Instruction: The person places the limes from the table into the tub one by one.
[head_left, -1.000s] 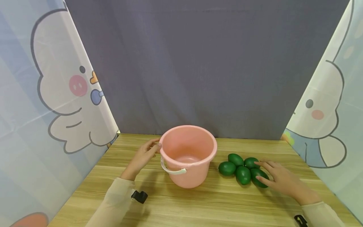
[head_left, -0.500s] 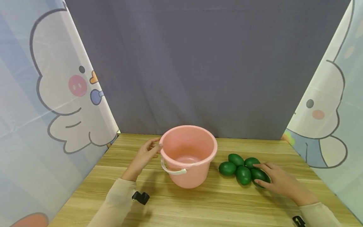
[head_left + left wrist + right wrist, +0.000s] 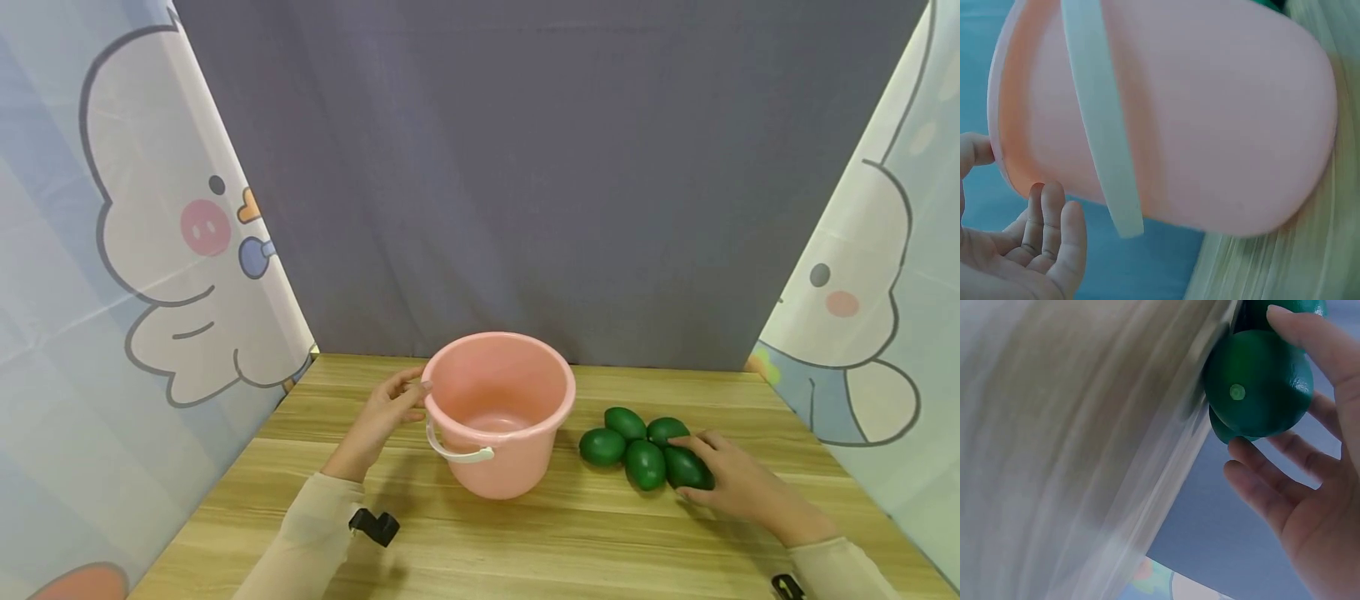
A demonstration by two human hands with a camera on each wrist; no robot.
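Over the table (image 3: pixel 570 554), hands (image 3: pixel 384 412) hold a bucket (image 3: pixel 498 458) and — seemingly — green fruit (image 3: pixel 686 468).

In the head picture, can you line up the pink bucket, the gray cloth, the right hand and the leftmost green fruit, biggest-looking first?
1. Gray cloth
2. Pink bucket
3. Right hand
4. Leftmost green fruit

A dark grey cloth (image 3: pixel 480 167) hung across the upper centre of the frame, between a pale blue left sheet (image 3: pixel 52 433) and a matching right sheet (image 3: pixel 892 479), both printed with cartoon figures; below, a wood-grained counter (image 3: pixel 562 554) caught soft shadows
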